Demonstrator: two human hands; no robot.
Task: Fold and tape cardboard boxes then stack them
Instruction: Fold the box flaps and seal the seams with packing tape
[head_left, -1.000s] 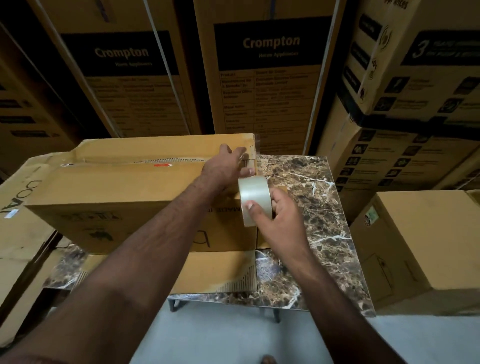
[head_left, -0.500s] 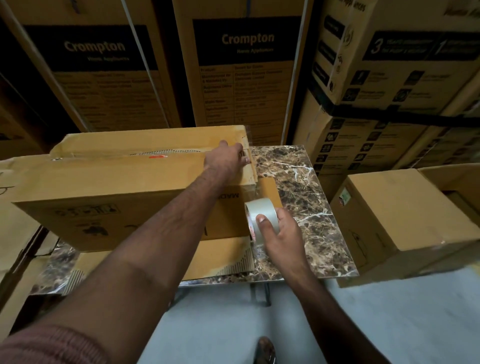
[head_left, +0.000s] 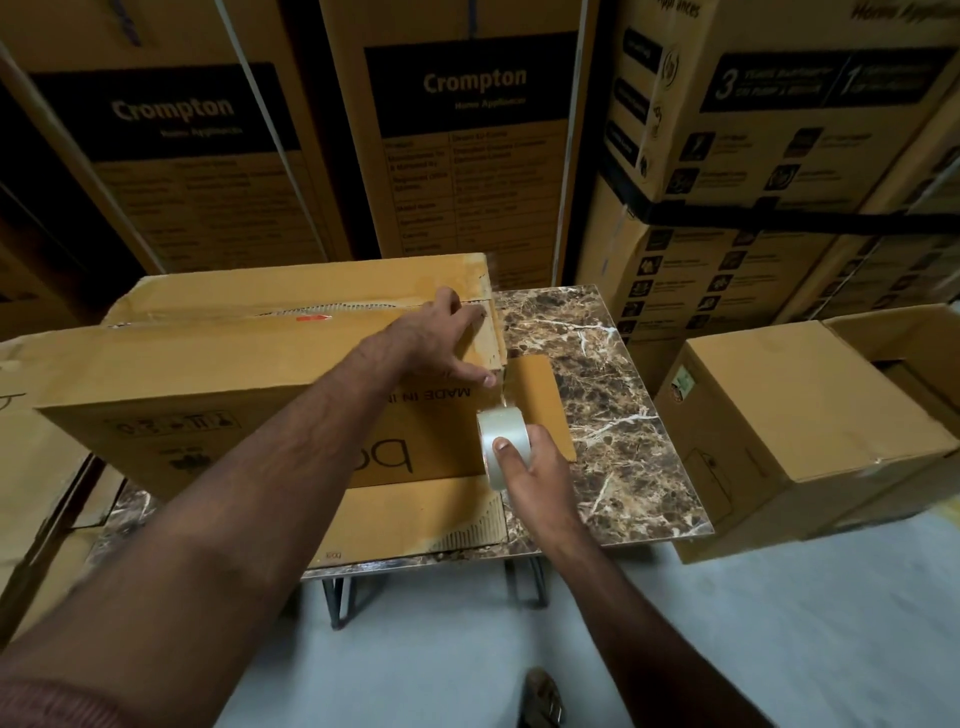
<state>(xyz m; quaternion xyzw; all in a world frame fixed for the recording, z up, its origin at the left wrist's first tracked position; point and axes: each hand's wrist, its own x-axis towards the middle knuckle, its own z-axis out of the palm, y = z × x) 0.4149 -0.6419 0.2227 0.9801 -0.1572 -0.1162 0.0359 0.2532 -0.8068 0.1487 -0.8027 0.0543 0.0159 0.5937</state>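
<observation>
Two hands are busy in the head view: the long brown cardboard box (head_left: 249, 374) lying on the marble-patterned table (head_left: 623, 415) is pinned at its right end by the left hand (head_left: 441, 343), fingers spread flat. A clear packing-tape roll (head_left: 504, 441) is gripped by the right hand (head_left: 540, 467) just below that corner. Tape could probably wrinkle or lift if the pull goes crooked or the flap gets let go too early.

Head-worn view, forward and down, close over marble table (head_left: 613, 415)
</observation>
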